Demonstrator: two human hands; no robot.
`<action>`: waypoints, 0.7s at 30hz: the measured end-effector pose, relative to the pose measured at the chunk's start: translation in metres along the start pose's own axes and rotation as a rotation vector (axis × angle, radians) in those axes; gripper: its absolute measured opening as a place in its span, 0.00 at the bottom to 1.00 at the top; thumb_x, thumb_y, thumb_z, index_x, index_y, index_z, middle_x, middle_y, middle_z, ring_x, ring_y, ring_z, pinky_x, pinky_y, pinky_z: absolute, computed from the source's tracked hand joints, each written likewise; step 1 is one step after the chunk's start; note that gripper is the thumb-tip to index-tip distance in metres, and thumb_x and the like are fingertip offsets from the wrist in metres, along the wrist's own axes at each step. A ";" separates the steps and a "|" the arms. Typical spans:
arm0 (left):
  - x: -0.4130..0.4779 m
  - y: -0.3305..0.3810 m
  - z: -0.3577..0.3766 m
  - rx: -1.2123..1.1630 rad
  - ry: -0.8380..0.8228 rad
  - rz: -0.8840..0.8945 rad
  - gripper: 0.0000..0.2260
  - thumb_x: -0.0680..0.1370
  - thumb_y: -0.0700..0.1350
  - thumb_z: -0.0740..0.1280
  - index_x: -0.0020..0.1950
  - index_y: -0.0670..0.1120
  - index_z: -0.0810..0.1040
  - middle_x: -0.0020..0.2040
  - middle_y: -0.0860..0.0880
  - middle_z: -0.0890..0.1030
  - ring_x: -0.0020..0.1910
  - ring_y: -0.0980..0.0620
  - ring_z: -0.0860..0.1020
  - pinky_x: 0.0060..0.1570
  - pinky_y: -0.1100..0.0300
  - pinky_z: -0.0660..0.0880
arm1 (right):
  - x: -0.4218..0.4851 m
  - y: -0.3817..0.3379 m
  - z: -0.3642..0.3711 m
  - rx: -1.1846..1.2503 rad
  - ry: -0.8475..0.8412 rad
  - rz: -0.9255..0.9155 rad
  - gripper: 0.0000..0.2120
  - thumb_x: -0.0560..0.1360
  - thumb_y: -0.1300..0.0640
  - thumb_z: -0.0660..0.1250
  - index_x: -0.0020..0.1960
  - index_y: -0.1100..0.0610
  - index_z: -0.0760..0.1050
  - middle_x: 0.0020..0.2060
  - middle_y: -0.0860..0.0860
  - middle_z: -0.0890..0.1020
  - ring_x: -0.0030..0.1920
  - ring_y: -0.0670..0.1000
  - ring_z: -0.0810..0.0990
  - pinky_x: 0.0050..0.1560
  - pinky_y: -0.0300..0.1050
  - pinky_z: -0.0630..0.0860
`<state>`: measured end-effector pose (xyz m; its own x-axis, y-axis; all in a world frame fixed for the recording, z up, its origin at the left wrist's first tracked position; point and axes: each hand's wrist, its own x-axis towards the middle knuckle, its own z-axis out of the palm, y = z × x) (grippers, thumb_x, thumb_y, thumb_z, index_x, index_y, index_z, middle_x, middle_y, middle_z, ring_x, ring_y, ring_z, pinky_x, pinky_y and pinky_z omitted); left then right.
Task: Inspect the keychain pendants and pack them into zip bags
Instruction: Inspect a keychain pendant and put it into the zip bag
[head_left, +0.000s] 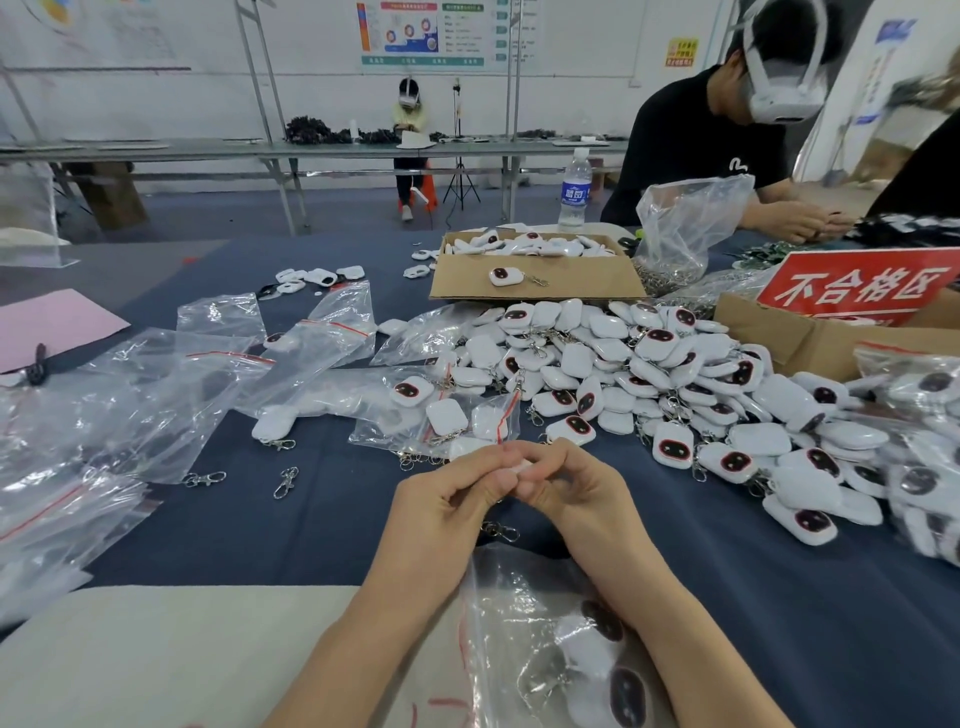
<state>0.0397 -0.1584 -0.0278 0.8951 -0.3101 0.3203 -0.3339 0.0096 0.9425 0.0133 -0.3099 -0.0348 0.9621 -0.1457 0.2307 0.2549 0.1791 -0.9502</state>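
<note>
Four white characters, 不合格区, are printed on a red sign that is propped in a cardboard box at the right of the table. Two white characters are carried on the blue label of a water bottle at the far edge, but they are too blurred to be read. Coloured charts and lines of print are shown on a wall poster, and red print on a yellow notice beside it; neither can be made out. No numbers can be read.
</note>
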 end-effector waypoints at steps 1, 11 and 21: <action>0.001 -0.001 0.001 -0.010 0.015 -0.011 0.10 0.79 0.37 0.70 0.54 0.50 0.87 0.54 0.60 0.86 0.57 0.62 0.82 0.55 0.72 0.74 | 0.000 0.001 0.000 -0.008 0.000 -0.006 0.10 0.74 0.76 0.67 0.41 0.64 0.75 0.55 0.59 0.85 0.57 0.55 0.84 0.59 0.44 0.80; 0.000 -0.004 0.000 0.045 -0.042 -0.004 0.21 0.80 0.31 0.66 0.66 0.54 0.77 0.65 0.52 0.81 0.63 0.57 0.79 0.62 0.65 0.75 | 0.002 0.002 -0.010 -0.115 -0.012 0.093 0.17 0.78 0.61 0.71 0.65 0.50 0.79 0.59 0.45 0.84 0.62 0.45 0.82 0.60 0.39 0.78; 0.003 -0.007 -0.001 0.141 0.145 -0.083 0.09 0.77 0.38 0.72 0.47 0.54 0.82 0.42 0.56 0.85 0.42 0.58 0.82 0.45 0.67 0.76 | 0.003 0.001 -0.004 -0.085 0.029 0.144 0.09 0.77 0.67 0.70 0.53 0.57 0.84 0.47 0.52 0.88 0.51 0.50 0.86 0.52 0.36 0.79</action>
<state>0.0450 -0.1583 -0.0338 0.9509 -0.1646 0.2619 -0.2861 -0.1462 0.9470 0.0156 -0.3143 -0.0363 0.9845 -0.1527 0.0860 0.1045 0.1170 -0.9876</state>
